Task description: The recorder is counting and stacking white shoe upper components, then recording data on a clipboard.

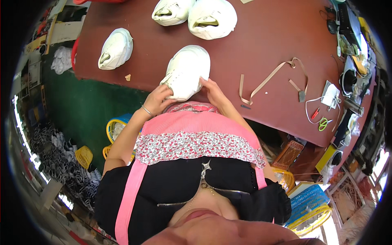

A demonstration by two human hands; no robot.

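Note:
A white sneaker (187, 69) rests at the near edge of the red-brown table, its toe end pointing away from me. My left hand (159, 98) grips its heel end, with some fingers at the opening and partly hidden there. On the shoe's right side, my right hand (213, 93) presses its fingertips against the lower edge, and the thumb is hard to see. Another white sneaker (116, 49) lies on its own to the left. Two more, a white sneaker (173, 11) and a larger-looking white sneaker (212, 19), sit side by side at the far edge.
A tan strap (267, 81) lies loosely curled on the table (265, 45) to the right. Beyond it are green-handled scissors (324, 123), a red-handled tool (315, 112) and a white cord (307, 107). Yellow baskets (84, 157) stand on the green floor at left.

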